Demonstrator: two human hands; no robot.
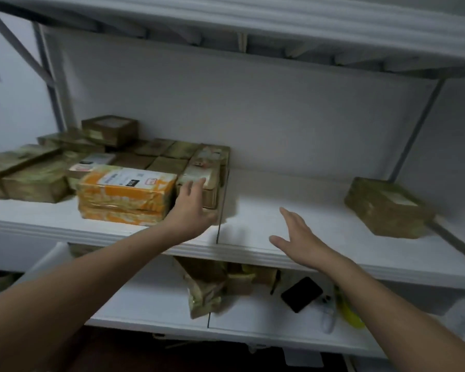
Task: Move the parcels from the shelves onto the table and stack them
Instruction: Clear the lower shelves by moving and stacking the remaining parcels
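Left hand (191, 208) on brown parcel (199, 178), spread

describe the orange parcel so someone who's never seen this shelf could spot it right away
Look at the middle shelf, at the cluster of parcels on its left half. The orange parcel sits at the front edge of that cluster, just left of the left hand. It alone is bright orange and white with a white label; its neighbours are brown.

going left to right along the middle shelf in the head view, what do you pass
brown taped parcels → orange and white parcel → left hand → right hand → lone brown parcel
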